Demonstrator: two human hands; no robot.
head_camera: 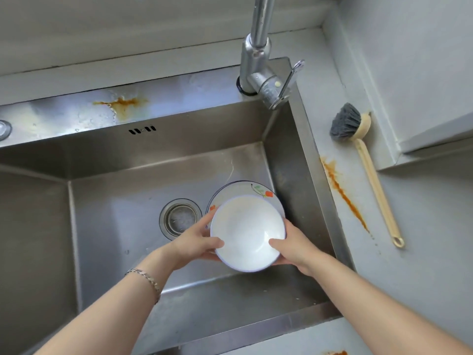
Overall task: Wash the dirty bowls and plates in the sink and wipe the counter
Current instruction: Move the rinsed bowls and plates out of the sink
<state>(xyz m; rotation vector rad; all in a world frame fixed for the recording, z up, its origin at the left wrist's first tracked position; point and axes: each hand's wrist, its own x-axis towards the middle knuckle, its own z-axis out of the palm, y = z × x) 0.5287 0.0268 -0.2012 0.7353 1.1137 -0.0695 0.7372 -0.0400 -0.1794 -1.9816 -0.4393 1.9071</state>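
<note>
1. The left hand (194, 242) grips the white bowl (247, 233) at its left edge. The thumb is hooked over the blue-lined rim onto the inner wall, and the fingers are curled round the outside beneath it.
2. The right hand (294, 248) holds the opposite edge the same way, with the thumb lying inside the rim and the fingers wrapped under the outer wall. Most of those fingers are hidden by the bowl.
3. The bowl is held between both hands with its opening facing up towards the camera, in the right part of the sink (153, 155). The inside looks mostly white, with a faint yellowish film near the upper rim.
4. A plate (243, 189) with a flower pattern lies on the sink floor behind and below the bowl, close to the right wall. The bowl covers its lower half.
5. The drain strainer (180, 217) sits just left of the plate, near the left hand.
6. The faucet (258, 60) stands at the back right corner of the sink.
7. On the counter (422, 226) to the right lies a dish brush (358, 149) with its bristles towards the back. An orange stain (343, 196) streaks the counter between the brush and the sink edge.
8. A second orange smear (122, 105) marks the back ledge of the sink.
9. A metal bracelet (146, 278) circles the left wrist.
</note>
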